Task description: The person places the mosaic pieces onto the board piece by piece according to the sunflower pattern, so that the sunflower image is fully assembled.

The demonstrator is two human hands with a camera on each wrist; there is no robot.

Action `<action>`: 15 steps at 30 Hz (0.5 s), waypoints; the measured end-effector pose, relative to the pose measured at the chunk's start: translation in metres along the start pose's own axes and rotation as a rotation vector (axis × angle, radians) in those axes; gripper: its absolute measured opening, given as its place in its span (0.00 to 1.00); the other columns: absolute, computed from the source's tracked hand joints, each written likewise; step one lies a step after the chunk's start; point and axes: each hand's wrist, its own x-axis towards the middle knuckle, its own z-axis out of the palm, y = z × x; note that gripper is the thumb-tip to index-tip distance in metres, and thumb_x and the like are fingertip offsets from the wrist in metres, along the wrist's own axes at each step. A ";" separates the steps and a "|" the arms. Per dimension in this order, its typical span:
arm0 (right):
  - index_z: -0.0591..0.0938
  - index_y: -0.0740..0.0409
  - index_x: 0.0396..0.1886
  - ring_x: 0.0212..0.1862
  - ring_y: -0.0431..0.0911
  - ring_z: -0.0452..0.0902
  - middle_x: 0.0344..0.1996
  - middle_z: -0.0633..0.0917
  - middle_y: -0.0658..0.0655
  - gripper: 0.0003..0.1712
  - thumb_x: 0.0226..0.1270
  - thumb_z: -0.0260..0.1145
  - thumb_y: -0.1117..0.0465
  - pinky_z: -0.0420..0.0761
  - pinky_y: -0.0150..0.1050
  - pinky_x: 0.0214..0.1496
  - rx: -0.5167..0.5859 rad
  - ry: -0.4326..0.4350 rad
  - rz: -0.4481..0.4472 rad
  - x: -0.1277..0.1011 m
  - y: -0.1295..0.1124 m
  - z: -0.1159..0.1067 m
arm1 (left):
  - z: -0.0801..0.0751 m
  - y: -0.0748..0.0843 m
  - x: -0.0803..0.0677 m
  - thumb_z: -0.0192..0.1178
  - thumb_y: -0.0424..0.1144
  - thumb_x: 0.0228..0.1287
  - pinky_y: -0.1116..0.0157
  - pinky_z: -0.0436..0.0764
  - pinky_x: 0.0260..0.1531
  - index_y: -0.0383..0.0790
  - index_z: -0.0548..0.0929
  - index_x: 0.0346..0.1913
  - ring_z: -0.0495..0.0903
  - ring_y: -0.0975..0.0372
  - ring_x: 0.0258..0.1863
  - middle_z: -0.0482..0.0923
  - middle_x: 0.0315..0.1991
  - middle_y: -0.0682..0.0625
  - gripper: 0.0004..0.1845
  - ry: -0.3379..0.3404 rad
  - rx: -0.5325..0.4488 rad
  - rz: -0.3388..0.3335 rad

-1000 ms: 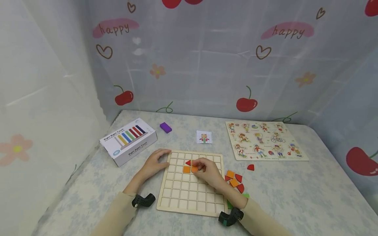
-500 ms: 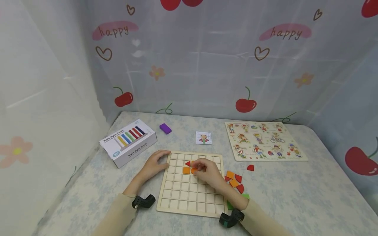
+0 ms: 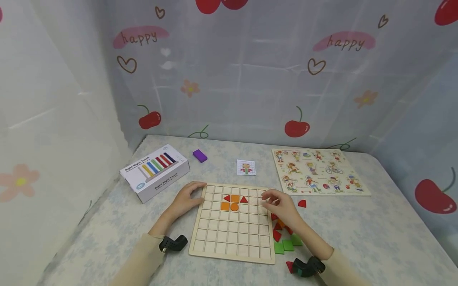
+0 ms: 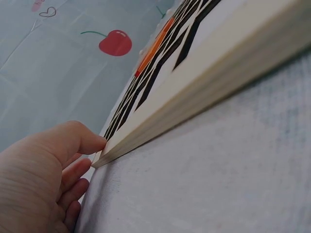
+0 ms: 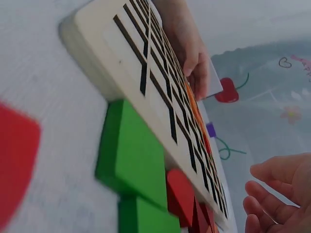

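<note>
Between placements: five pieces [image 3: 234, 202] are sitting in the board [image 3: 232, 238] near its far edge. Right hand [image 3: 282, 204] is hovering off the board's right edge, grip released, fingers loosely curled, holding nothing. Left hand [image 3: 186, 200] is bracing the board's far-left corner, fingers bent against its edge. Judging next: picking one from the loose pile [image 3: 282, 232] just right of the board.

A child's play corner; cherry-print curtains [image 3: 250, 79] behind the hands; wooden figure puzzle [image 3: 318, 171] and abacus toy box [image 3: 155, 171] beside them.
</note>
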 end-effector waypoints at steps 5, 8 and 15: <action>0.82 0.62 0.44 0.33 0.36 0.73 0.38 0.85 0.59 0.13 0.58 0.68 0.67 0.77 0.29 0.35 -0.028 0.041 0.083 -0.010 0.013 -0.021 | 0.000 0.000 0.002 0.65 0.37 0.58 0.51 0.62 0.71 0.45 0.75 0.62 0.65 0.53 0.69 0.72 0.63 0.49 0.26 0.006 -0.001 0.008; 0.82 0.63 0.45 0.35 0.37 0.73 0.40 0.85 0.60 0.14 0.57 0.68 0.67 0.78 0.29 0.35 -0.033 0.039 0.136 -0.016 0.020 -0.027 | 0.000 0.000 0.002 0.65 0.37 0.58 0.50 0.61 0.71 0.45 0.75 0.62 0.65 0.52 0.69 0.72 0.63 0.49 0.26 0.005 -0.005 0.012; 0.81 0.65 0.46 0.36 0.41 0.74 0.41 0.84 0.62 0.16 0.56 0.70 0.67 0.78 0.28 0.36 -0.026 -0.002 0.194 -0.025 0.029 -0.030 | 0.002 -0.002 0.001 0.65 0.37 0.57 0.50 0.61 0.71 0.45 0.76 0.61 0.65 0.52 0.69 0.72 0.63 0.48 0.27 0.011 0.002 0.013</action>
